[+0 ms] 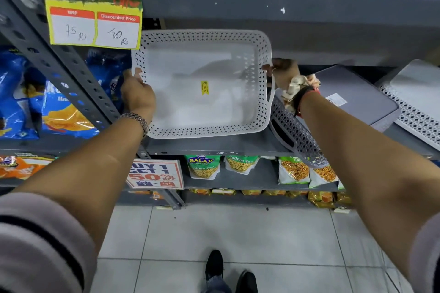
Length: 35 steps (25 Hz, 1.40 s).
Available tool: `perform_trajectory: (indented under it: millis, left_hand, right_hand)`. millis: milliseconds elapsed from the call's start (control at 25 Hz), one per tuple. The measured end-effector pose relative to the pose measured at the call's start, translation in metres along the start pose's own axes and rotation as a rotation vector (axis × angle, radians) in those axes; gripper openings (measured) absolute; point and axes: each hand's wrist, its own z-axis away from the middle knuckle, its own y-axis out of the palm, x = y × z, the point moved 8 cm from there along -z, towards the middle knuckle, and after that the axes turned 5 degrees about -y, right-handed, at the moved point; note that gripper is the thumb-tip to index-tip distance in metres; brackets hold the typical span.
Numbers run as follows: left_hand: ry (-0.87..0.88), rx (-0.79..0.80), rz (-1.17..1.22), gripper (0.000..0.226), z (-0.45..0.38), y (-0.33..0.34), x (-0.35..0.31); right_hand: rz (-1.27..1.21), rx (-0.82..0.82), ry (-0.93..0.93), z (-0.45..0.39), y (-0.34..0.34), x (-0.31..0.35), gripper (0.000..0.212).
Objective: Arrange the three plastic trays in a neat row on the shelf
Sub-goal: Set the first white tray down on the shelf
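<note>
A white perforated plastic tray (202, 83) with a yellow price sticker stands tilted up on the grey shelf (214, 145), its inside facing me. My left hand (138, 93) grips its left handle and my right hand (283, 74) grips its right handle. To the right, a grey perforated tray (357, 100) lies upside down and slanted, its near end hanging over the shelf edge. At the far right, another white perforated tray (414, 107) lies tilted, partly cut off by the frame.
The upper shelf board (262, 2) hangs close above the trays. A price sign (95, 24) is fixed on the slanted steel upright (59, 66) to the left. Blue snack bags (35, 107) fill the left bay; snack packets (240, 164) sit on the lower shelves.
</note>
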Motion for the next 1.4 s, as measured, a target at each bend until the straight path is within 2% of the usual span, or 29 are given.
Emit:
perform_trajectory:
  millis: [200,440,760,960,1160,1400]
  left_hand:
    - [-0.003,0.083,-0.099,0.04,-0.016,0.027,0.003]
    - [-0.027,0.114,-0.168,0.032,-0.029,0.041,0.01]
    - [-0.081,0.136,-0.238,0.036,-0.026,0.048,0.031]
    - [-0.087,0.157,-0.238,0.034,-0.027,0.05,0.035]
    - [-0.101,0.147,-0.219,0.033,-0.027,0.049,0.036]
    - [-0.108,0.198,-0.109,0.046,-0.028,0.052,0.027]
  right_hand:
    - [0.06,-0.055,0.064,-0.011,-0.004,-0.018,0.031]
    - [0.103,-0.078,0.132,-0.012,-0.004,-0.033,0.024]
    - [0.207,-0.009,0.157,-0.003,0.004,-0.043,0.023]
    - [0.273,-0.018,0.161,0.006,0.002,-0.04,0.023]
    - [0.593,0.11,0.112,0.012,0.001,-0.021,0.029]
    - [0.543,0.14,0.107,0.003,-0.022,-0.015,0.037]
